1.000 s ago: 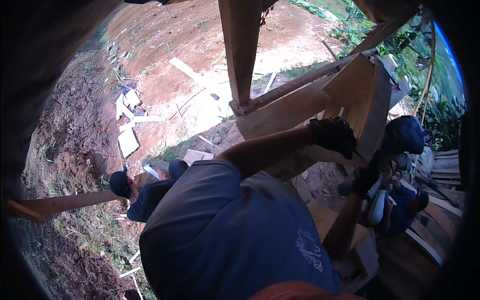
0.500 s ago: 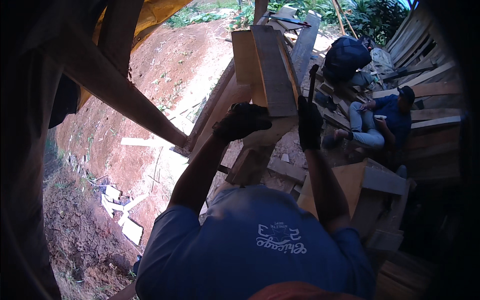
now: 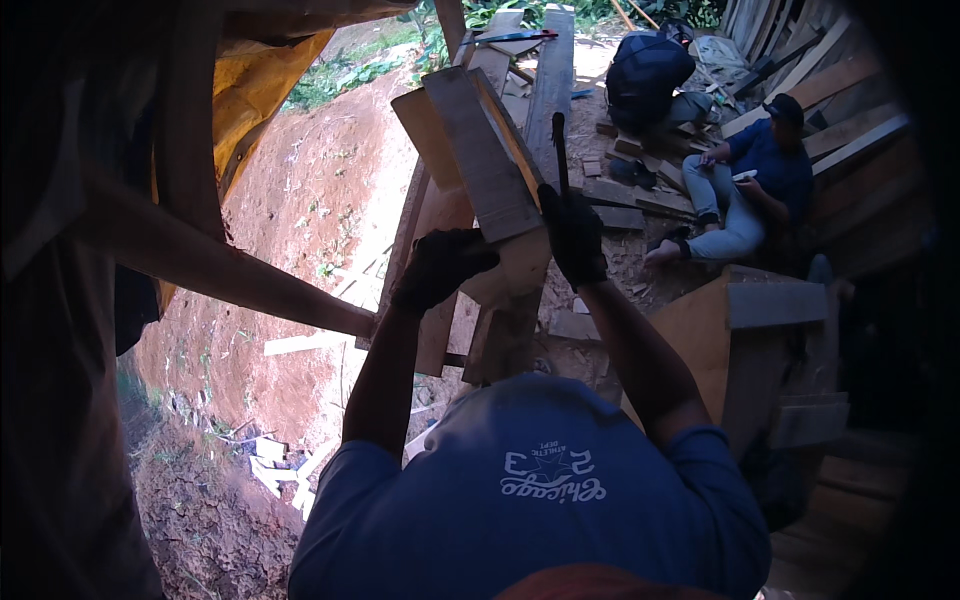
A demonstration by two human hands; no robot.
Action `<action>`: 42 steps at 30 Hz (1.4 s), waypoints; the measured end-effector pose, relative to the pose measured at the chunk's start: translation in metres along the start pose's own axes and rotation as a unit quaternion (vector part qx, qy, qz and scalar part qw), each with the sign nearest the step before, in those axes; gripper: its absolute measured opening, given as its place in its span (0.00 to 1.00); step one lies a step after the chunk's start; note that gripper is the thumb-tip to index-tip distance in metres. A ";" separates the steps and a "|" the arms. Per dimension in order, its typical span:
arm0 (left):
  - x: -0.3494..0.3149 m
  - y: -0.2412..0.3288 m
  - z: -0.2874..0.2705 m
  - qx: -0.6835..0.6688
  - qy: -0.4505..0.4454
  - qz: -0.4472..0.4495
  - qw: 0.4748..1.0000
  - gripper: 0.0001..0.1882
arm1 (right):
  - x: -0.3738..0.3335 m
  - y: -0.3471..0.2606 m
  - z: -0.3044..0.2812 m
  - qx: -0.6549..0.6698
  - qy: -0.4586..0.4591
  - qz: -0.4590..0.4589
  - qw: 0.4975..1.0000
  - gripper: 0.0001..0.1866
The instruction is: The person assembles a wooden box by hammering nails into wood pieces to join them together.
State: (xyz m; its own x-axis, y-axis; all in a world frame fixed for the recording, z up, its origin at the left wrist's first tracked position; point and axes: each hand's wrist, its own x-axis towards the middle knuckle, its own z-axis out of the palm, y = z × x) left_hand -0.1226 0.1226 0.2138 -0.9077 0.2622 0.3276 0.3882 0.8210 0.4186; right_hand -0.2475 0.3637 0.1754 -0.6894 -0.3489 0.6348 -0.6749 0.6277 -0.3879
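A long wooden box (image 3: 482,160) made of boards stands tilted in front of me, its far end leaning to the left. My left hand (image 3: 440,270), in a dark glove, grips the near left edge of the box, fingers bent around the wood. Against the near right side is my right hand (image 3: 574,238), also in a dark glove. It is closed around a slim dark tool that looks like a hammer (image 3: 560,150), pointing upward. Its fingers are partly hidden by the glove's darkness. Beneath the box lies a thick wooden block (image 3: 502,345).
A person (image 3: 745,190) in a dark cap sits at the right among boards. A dark backpack (image 3: 648,80) is behind. A wooden beam (image 3: 260,285) slants across the left. Another wooden box (image 3: 690,335) stands at my right. Long planks (image 3: 552,80) and a handsaw (image 3: 520,36) lie farther off.
The box has turned slightly, its far end swinging left. Both hands have shifted left in view with it and keep their holds. The whole view has also shifted.
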 end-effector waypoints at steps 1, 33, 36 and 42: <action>0.005 0.010 -0.005 -0.027 -0.008 -0.043 0.999 0.18 | -0.001 0.001 -0.001 -0.009 0.006 -0.006 1.000 0.11; 0.012 0.041 -0.027 -0.129 -0.053 -0.288 0.947 0.27 | -0.001 -0.008 -0.002 0.011 0.011 -0.001 1.000 0.11; 0.012 0.041 -0.028 -0.092 -0.050 -0.257 0.961 0.26 | 0.000 -0.011 -0.005 -0.002 0.016 -0.011 1.000 0.12; -0.005 0.032 -0.028 -0.039 -0.017 -0.196 0.980 0.23 | 0.005 -0.029 -0.005 -0.048 -0.020 -0.005 0.999 0.10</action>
State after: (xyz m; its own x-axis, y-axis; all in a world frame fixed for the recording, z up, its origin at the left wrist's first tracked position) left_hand -0.1009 0.1331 0.2490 -0.9938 -0.0479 0.1006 0.0181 0.8214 0.5700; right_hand -0.2298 0.3470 0.1933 -0.6943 -0.3814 0.6103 -0.6545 0.6873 -0.3150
